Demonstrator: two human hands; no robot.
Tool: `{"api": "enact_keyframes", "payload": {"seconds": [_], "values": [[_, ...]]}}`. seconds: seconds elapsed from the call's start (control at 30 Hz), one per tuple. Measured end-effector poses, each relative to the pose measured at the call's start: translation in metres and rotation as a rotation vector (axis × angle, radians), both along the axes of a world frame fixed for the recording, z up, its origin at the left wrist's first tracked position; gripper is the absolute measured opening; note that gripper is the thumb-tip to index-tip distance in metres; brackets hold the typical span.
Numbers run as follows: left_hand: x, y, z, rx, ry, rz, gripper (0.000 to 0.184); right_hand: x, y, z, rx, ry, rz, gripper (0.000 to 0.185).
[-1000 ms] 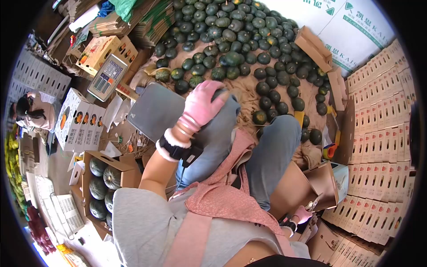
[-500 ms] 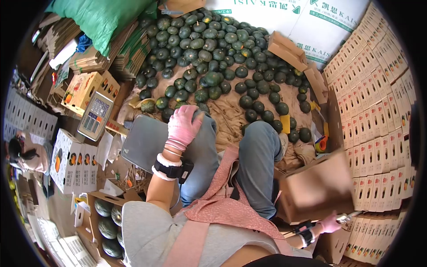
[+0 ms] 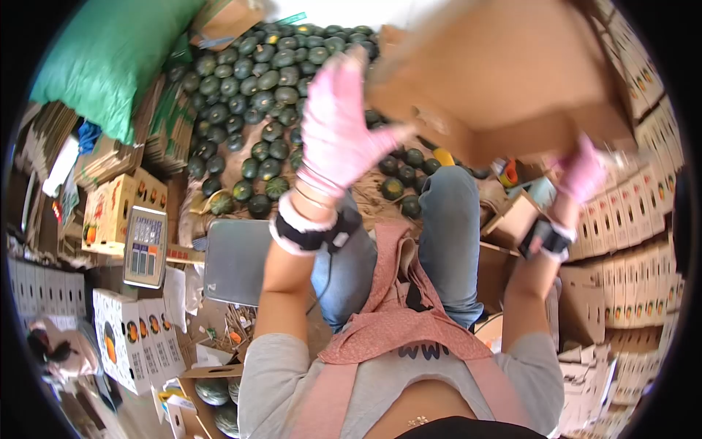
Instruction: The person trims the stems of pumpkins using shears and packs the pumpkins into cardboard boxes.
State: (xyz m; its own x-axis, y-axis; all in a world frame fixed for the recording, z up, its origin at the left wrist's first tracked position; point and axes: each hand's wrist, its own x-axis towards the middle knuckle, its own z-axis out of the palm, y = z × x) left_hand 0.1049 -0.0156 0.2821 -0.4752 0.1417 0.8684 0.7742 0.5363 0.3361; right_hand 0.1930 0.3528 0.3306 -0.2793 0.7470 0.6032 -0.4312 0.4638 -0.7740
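Observation:
A brown cardboard box (image 3: pixel 504 69), blurred by motion, is held up in front of me at the upper right. My right hand (image 3: pixel 583 172), in a pink glove, grips the box at its near right edge; its fingers are partly hidden and smeared. My left hand (image 3: pixel 340 124), also pink-gloved, is raised beside the box's left edge. Its fingers point up and its thumb stretches toward the box, with nothing held. Behind the left hand lies a large heap of dark green pumpkins (image 3: pixel 262 79) on a brown cloth.
A grey scale platform (image 3: pixel 234 260) sits left of my knees, with its display (image 3: pixel 145 246) beyond. Printed cartons (image 3: pixel 117 344) stand at the left, near another person (image 3: pixel 66 351). A pumpkin-filled box (image 3: pixel 201 373) is at lower left. Stacked cartons (image 3: pixel 621 216) line the right side.
The cardboard box has risen from beside my right leg to the upper right, with my right hand. My left hand has left my knee and moved up toward the box, its fingers opening.

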Motion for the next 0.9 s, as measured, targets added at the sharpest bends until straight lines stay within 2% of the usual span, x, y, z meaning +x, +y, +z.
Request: {"api": "enact_keyframes", "payload": {"seconds": [0.03,0.07,0.17,0.2,0.23,0.27,0.3,0.33,0.37,0.4,0.43,0.47,0.5,0.53,0.57,0.6,0.63,0.73,0.8,0.83,0.87,0.9], "values": [[-0.005,-0.005,0.011,0.013,0.015,0.071,0.099,-0.023,-0.029,0.005,0.004,-0.013,0.106,0.025],[-0.017,-0.013,0.010,0.047,0.073,0.098,0.089,-0.041,-0.060,0.008,0.009,-0.045,0.219,0.024],[-0.026,-0.062,0.022,0.291,-0.011,0.113,0.039,-0.059,-0.150,0.026,0.067,-0.275,0.557,0.022],[-0.036,-0.089,0.012,0.270,-0.083,0.258,0.029,-0.065,-0.163,0.024,0.050,-0.329,0.681,0.021],[-0.034,-0.109,0.009,0.171,-0.205,0.531,0.031,-0.070,-0.171,0.022,0.030,-0.385,0.806,0.021],[-0.037,-0.132,-0.004,0.216,-0.334,0.640,0.035,-0.071,-0.176,0.025,0.050,-0.403,0.852,0.022],[-0.046,-0.165,-0.038,0.284,-0.261,0.643,0.037,-0.070,-0.177,0.028,0.069,-0.423,0.897,0.024],[-0.032,-0.186,-0.052,0.429,-0.569,0.700,0.035,-0.077,-0.160,0.020,0.035,-0.384,1.018,0.029],[-0.012,-0.198,-0.072,0.548,-0.575,0.674,0.036,-0.085,-0.143,0.012,-0.004,-0.349,1.139,0.033],[-0.004,-0.223,-0.113,0.572,-0.553,0.744,0.038,-0.076,-0.137,0.016,-0.117,-0.274,1.166,0.032],[0.015,-0.232,-0.146,0.713,-0.522,0.715,0.041,-0.065,-0.133,0.023,-0.229,-0.199,1.189,0.031],[0.035,-0.249,-0.187,0.701,-0.599,0.881,0.045,-0.056,-0.123,0.028,-0.289,-0.216,1.199,0.031],[0.067,-0.225,-0.187,0.954,-0.710,0.803,0.048,-0.048,-0.107,0.030,-0.347,-0.235,1.208,0.031],[0.083,-0.238,-0.242,1.244,-0.693,0.716,0.050,-0.051,-0.079,0.020,-0.384,-0.221,1.195,0.030],[0.106,-0.213,-0.240,1.471,-0.764,0.866,0.046,-0.044,-0.067,0.018,-0.402,-0.238,1.203,0.041],[0.121,-0.189,-0.239,1.743,-0.624,0.829,0.046,-0.040,-0.055,0.014,-0.451,-0.260,1.228,0.041],[0.137,-0.182,-0.253,1.736,-0.772,0.991,0.043,-0.037,-0.044,0.009,-0.498,-0.283,1.254,0.041],[0.176,-0.219,-0.405,1.494,-0.740,0.976,0.033,-0.021,-0.025,-0.011,-0.585,-0.310,1.180,0.042],[0.180,-0.198,-0.382,1.588,-0.830,1.010,0.037,-0.012,-0.014,-0.026,-0.665,-0.317,1.194,0.036],[0.178,-0.191,-0.372,1.484,-0.982,1.040,0.041,-0.006,-0.012,-0.032,-0.704,-0.317,1.200,0.034],[0.177,-0.184,-0.354,1.187,-1.275,1.104,0.045,0.000,-0.015,-0.036,-0.733,-0.313,1.100,0.036],[0.172,-0.178,-0.331,0.684,-1.607,1.177,0.049,0.007,-0.013,-0.040,-0.739,-0.331,1.059,0.039]]}}
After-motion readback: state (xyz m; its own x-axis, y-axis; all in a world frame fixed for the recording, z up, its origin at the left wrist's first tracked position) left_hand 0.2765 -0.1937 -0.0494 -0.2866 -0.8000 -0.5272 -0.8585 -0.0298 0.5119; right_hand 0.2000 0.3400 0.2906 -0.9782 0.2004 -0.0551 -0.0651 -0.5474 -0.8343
